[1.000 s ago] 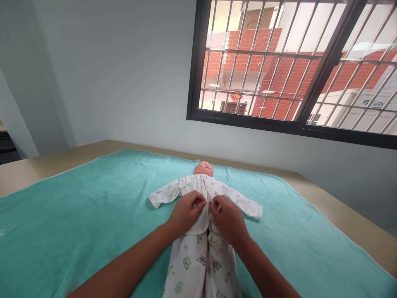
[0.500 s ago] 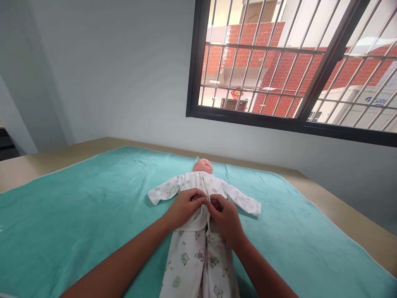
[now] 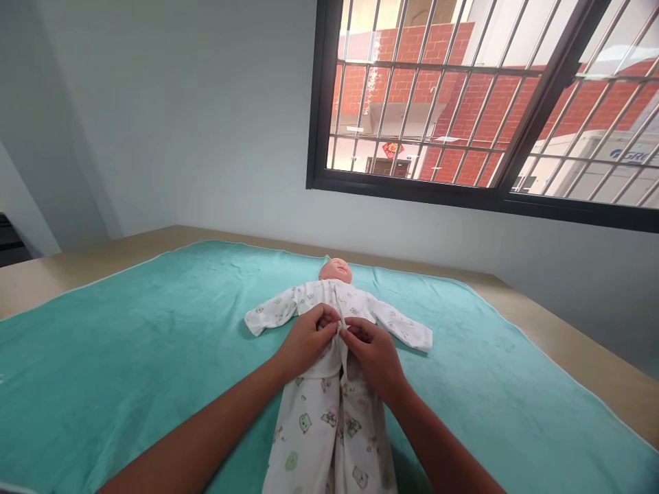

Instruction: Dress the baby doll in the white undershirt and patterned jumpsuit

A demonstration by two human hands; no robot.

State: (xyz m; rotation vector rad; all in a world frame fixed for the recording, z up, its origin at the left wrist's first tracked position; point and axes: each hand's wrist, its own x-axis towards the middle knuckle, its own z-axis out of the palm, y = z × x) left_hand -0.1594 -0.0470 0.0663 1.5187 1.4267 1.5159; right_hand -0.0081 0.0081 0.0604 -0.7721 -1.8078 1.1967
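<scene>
A baby doll [image 3: 336, 269] lies on its back on a teal towel [image 3: 128, 343], dressed in a white romper [image 3: 329, 418] printed with small animals. Its sleeves spread out to both sides. My left hand [image 3: 307, 339] and my right hand [image 3: 375, 355] meet over the doll's belly. Both pinch the romper's front edges and a thin white tie where the two flaps come together. The fingertips of the two hands almost touch.
The towel covers a beige tabletop [image 3: 576, 343] that runs to a pale wall. A black-framed window [image 3: 463, 103] with metal bars sits above, showing a red brick building outside. A dark object [image 3: 7, 240] stands at the far left edge.
My hands have closed in on each other at the doll's belly and now pinch the tie between them. The view has shifted slightly, so the doll sits a little higher.
</scene>
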